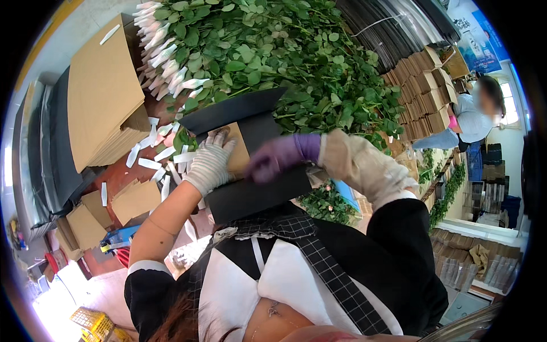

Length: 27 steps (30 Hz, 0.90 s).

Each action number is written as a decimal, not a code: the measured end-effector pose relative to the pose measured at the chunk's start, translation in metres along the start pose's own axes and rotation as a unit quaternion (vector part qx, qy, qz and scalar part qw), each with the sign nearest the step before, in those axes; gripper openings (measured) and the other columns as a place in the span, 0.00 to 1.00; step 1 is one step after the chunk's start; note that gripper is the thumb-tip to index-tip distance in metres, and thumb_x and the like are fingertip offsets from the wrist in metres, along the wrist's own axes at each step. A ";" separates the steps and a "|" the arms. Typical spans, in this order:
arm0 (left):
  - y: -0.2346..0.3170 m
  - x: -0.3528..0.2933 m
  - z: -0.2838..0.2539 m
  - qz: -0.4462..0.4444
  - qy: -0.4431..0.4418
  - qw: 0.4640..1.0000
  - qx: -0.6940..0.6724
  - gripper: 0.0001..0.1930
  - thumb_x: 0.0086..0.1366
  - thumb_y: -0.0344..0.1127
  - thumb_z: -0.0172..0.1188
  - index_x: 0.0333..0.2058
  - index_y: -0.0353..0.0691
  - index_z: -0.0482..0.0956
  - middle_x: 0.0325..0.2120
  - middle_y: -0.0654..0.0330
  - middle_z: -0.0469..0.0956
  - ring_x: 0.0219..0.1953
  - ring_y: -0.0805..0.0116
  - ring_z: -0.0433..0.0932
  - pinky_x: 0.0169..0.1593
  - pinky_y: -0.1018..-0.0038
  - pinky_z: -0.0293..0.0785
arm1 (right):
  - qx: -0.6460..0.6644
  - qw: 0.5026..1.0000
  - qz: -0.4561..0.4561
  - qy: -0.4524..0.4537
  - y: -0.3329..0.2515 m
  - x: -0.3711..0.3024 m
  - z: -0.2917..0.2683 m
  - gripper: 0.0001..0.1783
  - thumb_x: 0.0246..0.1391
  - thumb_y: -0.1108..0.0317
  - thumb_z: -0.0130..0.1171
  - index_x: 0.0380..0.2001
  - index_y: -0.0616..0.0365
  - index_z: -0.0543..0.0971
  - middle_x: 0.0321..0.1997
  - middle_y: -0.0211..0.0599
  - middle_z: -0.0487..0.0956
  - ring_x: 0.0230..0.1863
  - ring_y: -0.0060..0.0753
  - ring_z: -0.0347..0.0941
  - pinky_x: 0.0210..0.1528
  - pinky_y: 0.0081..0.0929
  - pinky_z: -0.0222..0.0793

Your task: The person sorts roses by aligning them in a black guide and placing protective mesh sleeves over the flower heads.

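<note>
My left hand (213,158), in a white knit glove, lies with its fingers laid out on a small brown cardboard piece (239,141). The cardboard rests on a black sheet (253,198), whose far and near edges stand up like folded flaps. Over the sheet, close to the cardboard's right edge, is my right hand (278,161) in a purple glove. Motion smears its fingers, so I cannot make out whether they grip anything. A beige sleeve cover (356,165) runs up the right forearm.
Leafy rose stems (268,51) with buds in white sleeves (162,54) cover the far side. Loose white sleeves (149,163) lie left of my hand. Stacked cardboard sheets (105,91) stand left, cardboard bundles (419,94) far right. A person (476,114) is beyond them.
</note>
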<state>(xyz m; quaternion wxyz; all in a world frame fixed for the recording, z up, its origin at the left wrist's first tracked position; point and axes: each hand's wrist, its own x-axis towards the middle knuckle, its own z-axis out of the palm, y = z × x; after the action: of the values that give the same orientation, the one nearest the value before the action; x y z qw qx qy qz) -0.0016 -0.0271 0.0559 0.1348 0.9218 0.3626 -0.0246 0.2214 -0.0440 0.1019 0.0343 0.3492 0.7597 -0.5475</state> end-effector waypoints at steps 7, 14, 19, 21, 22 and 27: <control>0.032 0.030 -0.021 -0.031 -0.111 0.988 0.103 0.33 0.46 0.38 0.66 0.52 0.35 0.66 0.52 0.41 0.65 0.55 0.43 0.67 0.53 0.60 0.71 | -0.427 0.877 0.015 0.220 -0.019 -0.001 0.077 0.14 0.44 0.60 0.58 0.34 0.53 0.75 0.35 0.38 0.73 0.38 0.40 0.72 0.37 0.39 0.67; 0.029 0.017 -0.010 -0.031 -0.059 0.996 0.060 0.26 0.49 0.34 0.62 0.49 0.37 0.69 0.47 0.46 0.67 0.52 0.47 0.69 0.47 0.61 0.73 | -0.386 0.908 0.029 0.160 -0.030 -0.001 0.065 0.18 0.44 0.57 0.61 0.38 0.53 0.75 0.37 0.39 0.74 0.41 0.43 0.73 0.43 0.37 0.68; 0.023 0.014 -0.006 -0.025 -0.034 0.998 0.035 0.28 0.51 0.36 0.61 0.52 0.37 0.67 0.51 0.44 0.65 0.57 0.46 0.64 0.53 0.60 0.69 | -0.014 0.995 -0.100 -0.023 -0.037 -0.023 -0.053 0.14 0.53 0.58 0.61 0.35 0.57 0.78 0.40 0.43 0.78 0.43 0.41 0.75 0.45 0.36 0.69; 0.019 0.013 -0.002 -0.040 -0.044 0.998 0.034 0.28 0.51 0.35 0.62 0.52 0.35 0.67 0.53 0.43 0.64 0.60 0.44 0.61 0.56 0.59 0.67 | 0.205 0.967 -0.047 0.148 -0.052 -0.011 -0.105 0.13 0.56 0.59 0.59 0.33 0.59 0.79 0.38 0.39 0.79 0.41 0.31 0.75 0.44 0.27 0.69; 0.020 0.017 -0.010 -0.029 -0.056 0.998 -0.024 0.28 0.52 0.34 0.61 0.53 0.37 0.67 0.53 0.42 0.63 0.60 0.43 0.60 0.57 0.59 0.65 | 0.257 0.934 -0.092 0.232 -0.035 0.004 -0.131 0.14 0.57 0.60 0.58 0.36 0.61 0.80 0.38 0.34 0.79 0.41 0.21 0.73 0.45 0.19 0.68; 0.016 0.028 0.006 -0.016 -0.116 0.993 -0.027 0.28 0.52 0.39 0.59 0.54 0.45 0.69 0.56 0.40 0.61 0.59 0.36 0.60 0.50 0.52 0.70 | -0.118 0.948 0.082 0.284 0.095 0.115 -0.191 0.22 0.53 0.51 0.60 0.45 0.54 0.78 0.40 0.38 0.79 0.41 0.31 0.75 0.45 0.26 0.70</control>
<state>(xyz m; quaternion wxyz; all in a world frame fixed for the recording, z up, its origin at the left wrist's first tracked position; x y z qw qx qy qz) 0.0303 -0.0207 0.0502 0.1999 0.9028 0.3601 -0.1237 0.2514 0.1916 0.0515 -0.0974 0.5444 0.7662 -0.3270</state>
